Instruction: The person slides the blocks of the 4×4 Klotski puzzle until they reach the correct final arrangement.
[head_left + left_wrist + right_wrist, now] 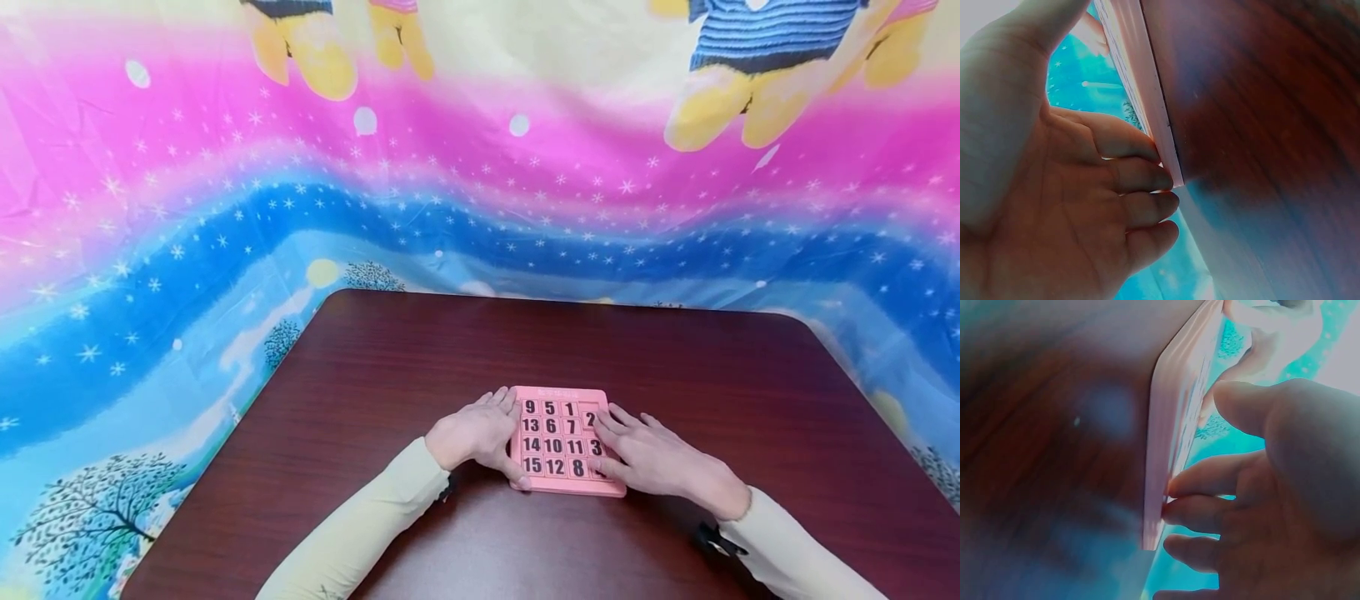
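A pink number slide puzzle (573,486) lies flat on the dark table, its tiles bearing black numbers. My left hand (476,432) rests along its left side, thumb on the near left corner and fingertips by the far left corner. In the left wrist view, the relaxed fingers (1141,172) of that hand touch the puzzle's pink side edge (1163,122). From the right, my right hand (648,454) lays its fingertips over the right column, at tile 2, partly covering it. Its thumb covers the tile below 3. The right wrist view shows extended fingers (1200,512) at the puzzle's edge (1163,425).
The reddish-brown wooden table (420,350) has rounded far corners. Behind it and along its sides hangs a colourful printed cloth (465,192). A black strap (718,540) shows under the right sleeve.
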{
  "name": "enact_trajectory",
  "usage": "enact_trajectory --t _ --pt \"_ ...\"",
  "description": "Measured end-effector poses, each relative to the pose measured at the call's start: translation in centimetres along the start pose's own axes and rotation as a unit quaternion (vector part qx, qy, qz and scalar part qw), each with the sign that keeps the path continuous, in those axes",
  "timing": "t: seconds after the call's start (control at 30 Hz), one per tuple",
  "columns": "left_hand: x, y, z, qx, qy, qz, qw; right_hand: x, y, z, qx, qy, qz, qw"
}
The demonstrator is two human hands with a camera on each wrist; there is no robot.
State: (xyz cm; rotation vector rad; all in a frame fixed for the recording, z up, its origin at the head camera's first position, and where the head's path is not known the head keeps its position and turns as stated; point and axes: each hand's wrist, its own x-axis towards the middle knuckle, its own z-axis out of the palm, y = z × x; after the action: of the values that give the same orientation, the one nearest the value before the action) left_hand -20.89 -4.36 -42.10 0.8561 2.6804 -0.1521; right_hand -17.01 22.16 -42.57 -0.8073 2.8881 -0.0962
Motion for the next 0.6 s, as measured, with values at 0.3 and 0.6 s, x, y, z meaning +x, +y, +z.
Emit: enact_trajectory --t 0.3,0.6 --pt "-0.1 0.0 0.1 0.001 0.001 -0.004 1.0 1.4 0.9 0.2 0.03 -0.017 0.026 0.9991" --pt "0.0 0.0 0.1 0.0 0.003 -0.006 1.0 0.2 0.6 -0.2 0.025 0.009 0.01 0.9996"
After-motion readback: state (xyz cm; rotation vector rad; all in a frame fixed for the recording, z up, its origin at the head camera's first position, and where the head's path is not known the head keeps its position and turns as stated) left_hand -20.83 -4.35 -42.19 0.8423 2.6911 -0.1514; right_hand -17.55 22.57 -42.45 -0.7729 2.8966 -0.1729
